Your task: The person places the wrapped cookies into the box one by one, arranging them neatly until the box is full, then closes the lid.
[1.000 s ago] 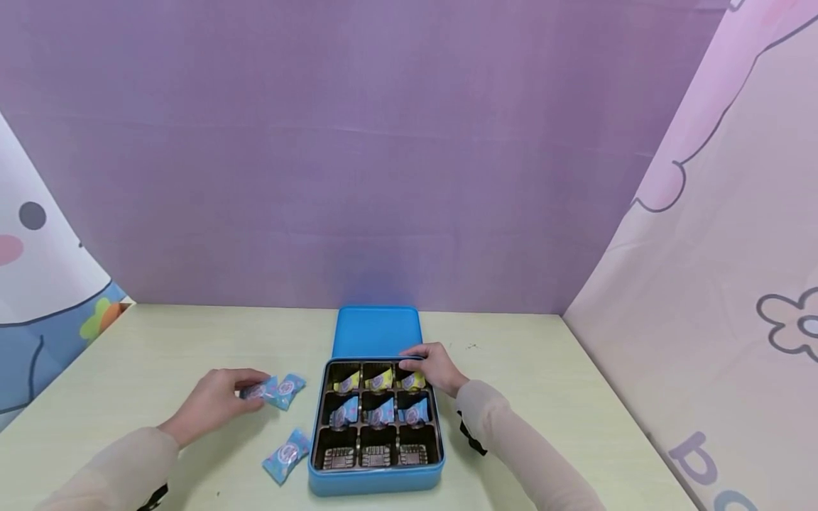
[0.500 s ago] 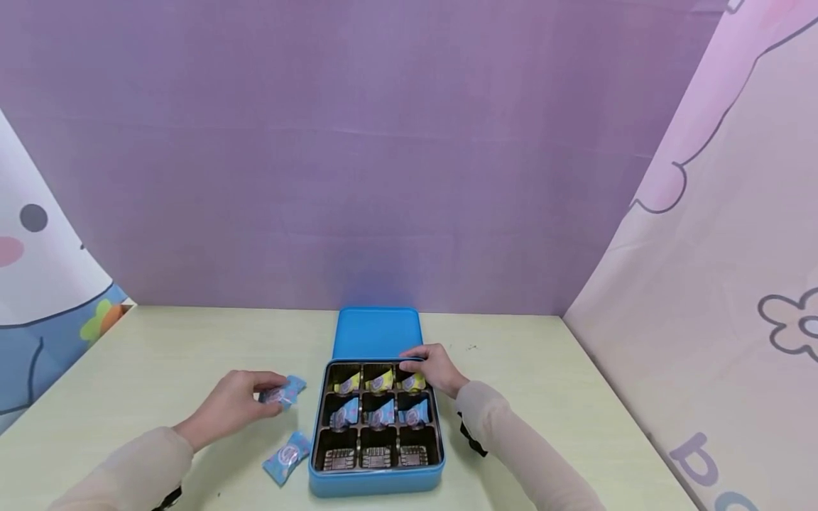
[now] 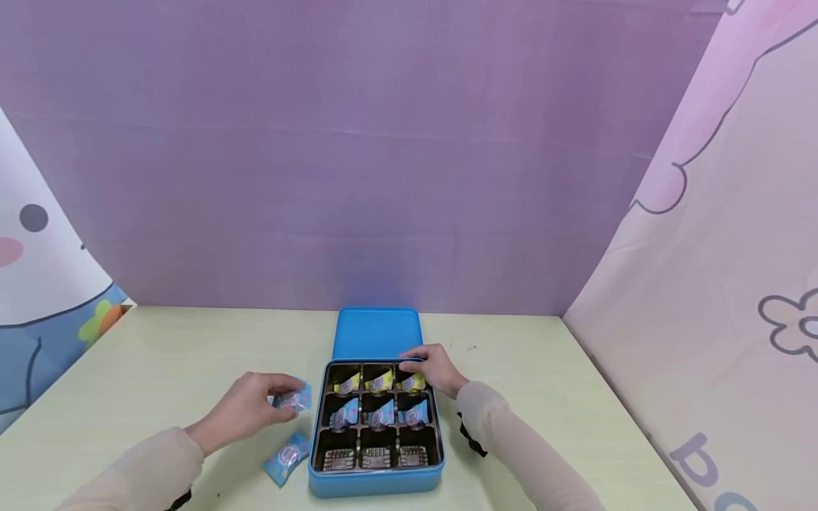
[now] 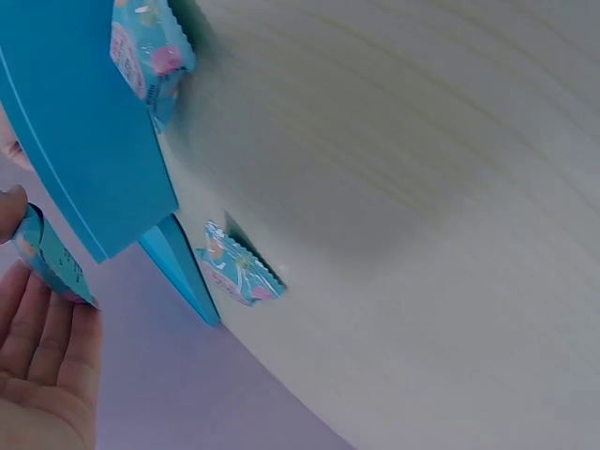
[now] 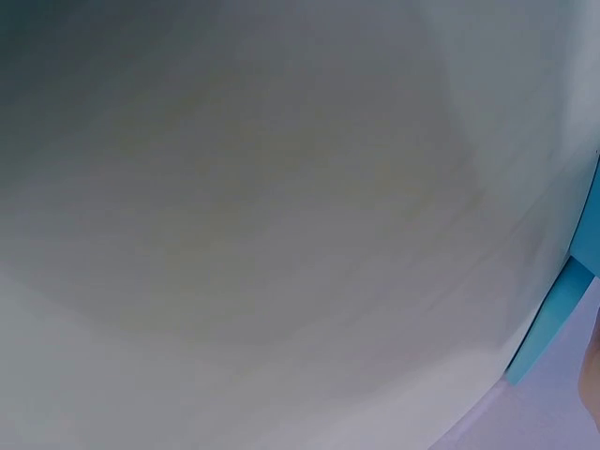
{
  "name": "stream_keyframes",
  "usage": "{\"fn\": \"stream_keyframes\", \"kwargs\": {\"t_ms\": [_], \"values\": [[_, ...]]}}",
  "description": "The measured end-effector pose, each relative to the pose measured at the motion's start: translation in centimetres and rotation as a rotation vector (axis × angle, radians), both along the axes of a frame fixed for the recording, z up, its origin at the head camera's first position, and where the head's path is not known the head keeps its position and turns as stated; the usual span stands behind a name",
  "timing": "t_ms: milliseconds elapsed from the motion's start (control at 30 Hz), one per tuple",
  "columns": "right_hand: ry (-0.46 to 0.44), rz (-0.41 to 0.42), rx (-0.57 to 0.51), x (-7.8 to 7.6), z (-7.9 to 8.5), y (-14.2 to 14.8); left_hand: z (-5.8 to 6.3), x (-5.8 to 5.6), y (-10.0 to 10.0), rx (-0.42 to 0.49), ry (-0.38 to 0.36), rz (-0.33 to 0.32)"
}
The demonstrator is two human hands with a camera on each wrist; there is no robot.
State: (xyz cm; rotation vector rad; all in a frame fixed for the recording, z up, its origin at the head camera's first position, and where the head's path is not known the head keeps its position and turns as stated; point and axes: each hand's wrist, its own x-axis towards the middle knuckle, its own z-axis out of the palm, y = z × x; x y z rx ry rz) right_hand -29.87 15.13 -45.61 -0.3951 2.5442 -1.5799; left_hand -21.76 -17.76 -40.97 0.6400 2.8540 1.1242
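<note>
My left hand (image 3: 246, 408) pinches a blue wrapped candy (image 4: 54, 258) between thumb and fingers, left of the blue tin (image 3: 375, 485). Beyond the hand, another blue candy (image 4: 236, 267) lies on the table in the left wrist view; the held one mostly covers it in the head view. A further blue candy (image 3: 286, 458) lies by the tin's front left side. My right hand (image 3: 436, 369) grips the tin's back right corner, thumb over the rim. Inside, a dark tray has yellow candies (image 3: 380, 381) in its back row and blue candies (image 3: 381, 413) in its middle row.
The tray's front compartments (image 3: 375, 456) show their patterned bottoms. Behind the tin lies its blue lid (image 3: 378, 332), flat against the back. A purple cloth wall (image 3: 358, 156) closes off the pale table (image 3: 524, 397), with printed panels at both sides.
My left hand has moved right toward the tin, carrying the pinched candy over the one lying behind it. The right hand and the tin have stayed in place.
</note>
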Motion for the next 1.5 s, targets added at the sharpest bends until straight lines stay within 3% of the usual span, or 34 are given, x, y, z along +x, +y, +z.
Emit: {"fn": "stream_keyframes", "kwargs": {"t_ms": [333,700,1000,1300,1500], "values": [[-0.017,0.012,-0.016,-0.1,0.1,0.0,0.3,0.3,0.6,-0.014,0.010,-0.036],[-0.017,0.017,-0.002,2.2,3.1,-0.6,0.7,0.4,1.3,-0.010,0.000,-0.043],[-0.017,0.018,-0.012,1.7,2.6,-0.5,0.9,0.9,2.0,-0.006,0.001,-0.071],[-0.021,0.017,-0.006,1.7,2.6,-0.7,0.8,1.9,3.2,0.039,0.025,-0.040],[-0.025,0.014,-0.003,1.9,2.7,-0.6,1.0,2.4,3.9,0.044,0.020,-0.066]]}}
